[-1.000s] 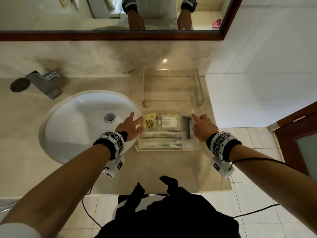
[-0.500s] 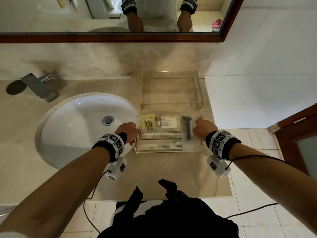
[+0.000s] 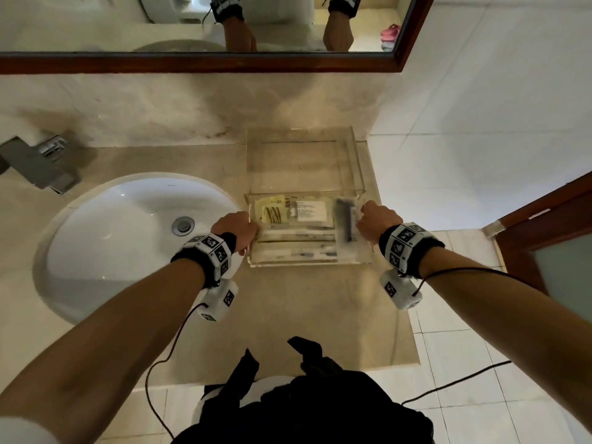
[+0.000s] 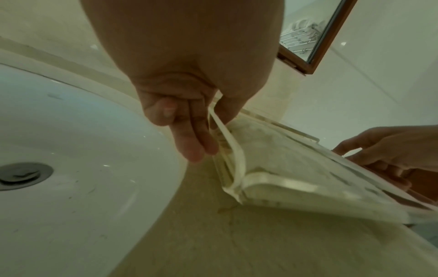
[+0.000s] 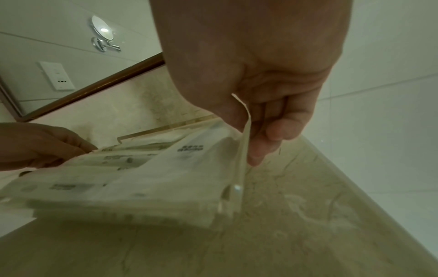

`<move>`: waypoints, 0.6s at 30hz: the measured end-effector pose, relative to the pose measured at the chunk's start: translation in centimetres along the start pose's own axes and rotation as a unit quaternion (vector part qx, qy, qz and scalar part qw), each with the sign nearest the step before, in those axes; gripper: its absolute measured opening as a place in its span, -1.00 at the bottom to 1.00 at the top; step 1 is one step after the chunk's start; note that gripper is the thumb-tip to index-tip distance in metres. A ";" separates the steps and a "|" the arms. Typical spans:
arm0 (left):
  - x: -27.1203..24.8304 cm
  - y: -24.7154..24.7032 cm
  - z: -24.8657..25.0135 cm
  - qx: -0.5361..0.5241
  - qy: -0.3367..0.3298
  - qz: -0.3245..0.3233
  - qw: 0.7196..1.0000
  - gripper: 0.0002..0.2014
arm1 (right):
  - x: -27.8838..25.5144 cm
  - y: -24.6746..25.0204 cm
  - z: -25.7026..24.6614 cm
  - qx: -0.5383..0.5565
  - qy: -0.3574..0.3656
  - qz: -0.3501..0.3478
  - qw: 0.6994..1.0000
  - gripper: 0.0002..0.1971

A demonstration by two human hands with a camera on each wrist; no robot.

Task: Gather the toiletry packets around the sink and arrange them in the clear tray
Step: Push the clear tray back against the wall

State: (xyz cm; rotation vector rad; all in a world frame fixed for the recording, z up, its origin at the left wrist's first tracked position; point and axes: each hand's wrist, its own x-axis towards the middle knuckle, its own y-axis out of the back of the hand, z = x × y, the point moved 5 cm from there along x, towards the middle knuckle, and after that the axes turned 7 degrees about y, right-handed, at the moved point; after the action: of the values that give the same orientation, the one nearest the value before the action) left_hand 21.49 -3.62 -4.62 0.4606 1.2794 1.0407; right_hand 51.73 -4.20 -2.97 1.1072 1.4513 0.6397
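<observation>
A shallow clear tray (image 3: 309, 263) holds several flat toiletry packets (image 3: 298, 232), among them a yellow one and a white labelled one. My left hand (image 3: 238, 230) pinches the tray's left wall, thumb inside and fingers outside (image 4: 211, 135). My right hand (image 3: 374, 219) pinches the right wall the same way (image 5: 247, 138). In the wrist views the tray (image 4: 284, 183) hangs a little above the counter and casts a shadow on it. The packets (image 5: 166, 168) lie flat inside.
A taller clear acrylic stand (image 3: 304, 161) sits just behind the tray against the back wall. The white sink (image 3: 128, 238) and faucet (image 3: 41, 165) are to the left. The counter edge and tiled floor lie to the right, near a wooden door (image 3: 551, 238).
Both hands went from spread fingers beside the tray to pinching its side walls. The tray now sits slightly farther back, at the clear stand's front edge.
</observation>
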 end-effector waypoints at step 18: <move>2.6 2.0 1.3 -0.036 0.056 0.072 0.995 -0.63 | 1.1 1.9 -0.9 0.056 -0.042 0.055 0.996 -0.73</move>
State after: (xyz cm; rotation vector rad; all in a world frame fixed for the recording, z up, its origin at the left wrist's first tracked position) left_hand 21.78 -0.10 -4.15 0.4497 1.3185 1.2440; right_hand 51.44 -2.28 -1.58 1.2941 1.3737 0.5871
